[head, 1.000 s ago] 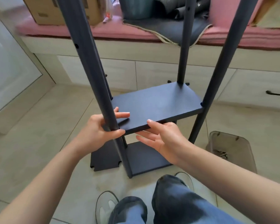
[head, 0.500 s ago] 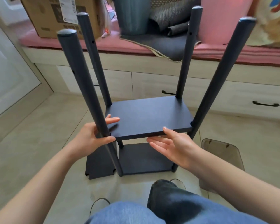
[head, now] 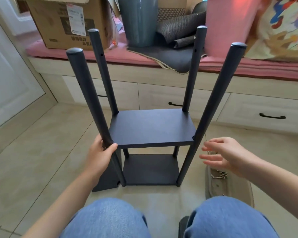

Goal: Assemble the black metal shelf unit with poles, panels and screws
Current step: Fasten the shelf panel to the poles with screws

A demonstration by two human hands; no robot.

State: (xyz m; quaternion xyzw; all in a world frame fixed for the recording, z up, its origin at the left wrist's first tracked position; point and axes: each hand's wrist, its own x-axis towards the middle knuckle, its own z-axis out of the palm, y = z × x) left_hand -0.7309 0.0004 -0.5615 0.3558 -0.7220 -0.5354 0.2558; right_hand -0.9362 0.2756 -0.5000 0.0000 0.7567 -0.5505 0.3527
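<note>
On the floor, left hand [head: 100, 152] grips the near-left pole [head: 91, 107] at the panel [head: 151, 127], right hand [head: 225, 154] spread toward screws [head: 220, 175]; fixing that corner likely follows.

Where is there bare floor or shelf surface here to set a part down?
The upper panel is bare between its four poles, and so is the lower panel. Open floor tile lies left of the left hand, toward the white door. It is crowded on the right: the screw tray sits under the right hand.

Bright daylight, blurred wide-angle edges
</note>
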